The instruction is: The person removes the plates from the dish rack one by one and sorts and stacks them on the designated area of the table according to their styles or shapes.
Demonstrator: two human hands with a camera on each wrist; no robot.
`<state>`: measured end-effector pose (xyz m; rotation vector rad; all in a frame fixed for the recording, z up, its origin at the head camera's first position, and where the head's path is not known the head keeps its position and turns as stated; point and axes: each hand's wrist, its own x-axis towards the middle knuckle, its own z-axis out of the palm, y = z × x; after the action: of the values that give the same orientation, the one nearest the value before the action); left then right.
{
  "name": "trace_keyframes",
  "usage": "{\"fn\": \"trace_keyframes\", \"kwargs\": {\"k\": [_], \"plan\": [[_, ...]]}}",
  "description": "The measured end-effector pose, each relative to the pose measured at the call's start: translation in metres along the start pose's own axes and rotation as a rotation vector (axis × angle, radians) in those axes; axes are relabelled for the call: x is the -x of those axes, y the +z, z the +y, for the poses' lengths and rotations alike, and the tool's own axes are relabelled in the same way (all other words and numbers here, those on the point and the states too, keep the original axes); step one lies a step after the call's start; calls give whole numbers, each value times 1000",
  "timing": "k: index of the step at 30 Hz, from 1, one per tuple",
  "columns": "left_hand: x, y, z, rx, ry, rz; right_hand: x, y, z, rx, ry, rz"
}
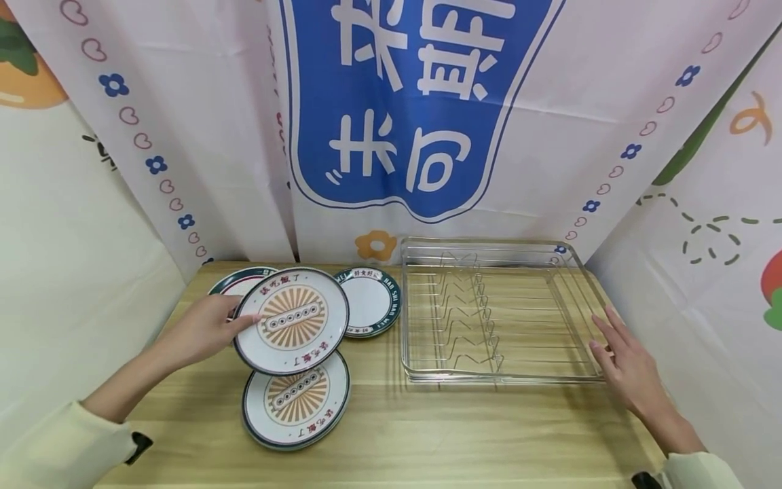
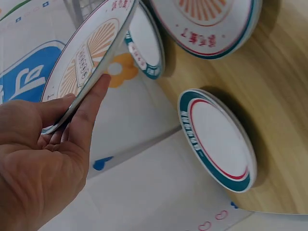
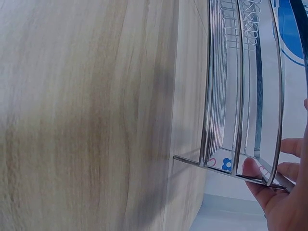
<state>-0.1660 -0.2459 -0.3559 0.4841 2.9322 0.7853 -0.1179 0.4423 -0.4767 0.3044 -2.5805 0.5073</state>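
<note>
My left hand (image 1: 204, 329) pinches the left edge of a round white plate (image 1: 292, 319) with an orange sunburst print, thumb on its face and fingers beneath. The plate is raised and tilted, overlapping a stack of matching plates (image 1: 296, 407) in the head view. My right hand (image 1: 632, 370) is at the right rim of a wire dish rack (image 1: 489, 377), its fingers extended and touching the metal. In the right wrist view, the thumb (image 3: 255, 180) shows beside the rack's corner bars.
Behind the raised plate lie a green-rimmed plate (image 1: 369, 305) and, farther left, another plate with green and red rings (image 2: 219, 139). The wooden table (image 1: 427, 435) meets a printed cloth (image 1: 244, 170) behind and at both sides.
</note>
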Motion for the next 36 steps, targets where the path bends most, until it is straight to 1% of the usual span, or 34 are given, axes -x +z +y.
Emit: {"fn": "trace_keyframes", "kwargs": {"k": [3,6,8,10,15,18,21,24,27,30,33,36], "plan": [[8,5,-9,-19,4,-22,1,1,1,-5,6,-4],[14,11,-17,1,-11,-70,0,0,0,-11,14,-12],[16,14,-20,17,-17,-94,-1,0,0,-12,18,-13],[19,16,-24,13,-28,-112,-1,-1,0,-10,20,-14],[27,21,-33,5,-36,-136,-1,0,0,-5,4,-5],[30,24,-36,35,-52,-164,0,1,0,-5,-2,0],[32,26,-38,101,-74,-200,0,1,1,-4,1,3],[33,27,-41,199,-99,-244,0,1,0,-1,2,2],[32,28,-43,297,-140,-289,0,0,0,3,-1,5],[31,31,-46,337,-174,-314,-1,1,1,7,-4,10],[30,36,-49,303,-198,-306,-1,1,2,7,-2,14],[29,42,-52,217,-237,-272,-1,2,1,4,-3,13]]}}
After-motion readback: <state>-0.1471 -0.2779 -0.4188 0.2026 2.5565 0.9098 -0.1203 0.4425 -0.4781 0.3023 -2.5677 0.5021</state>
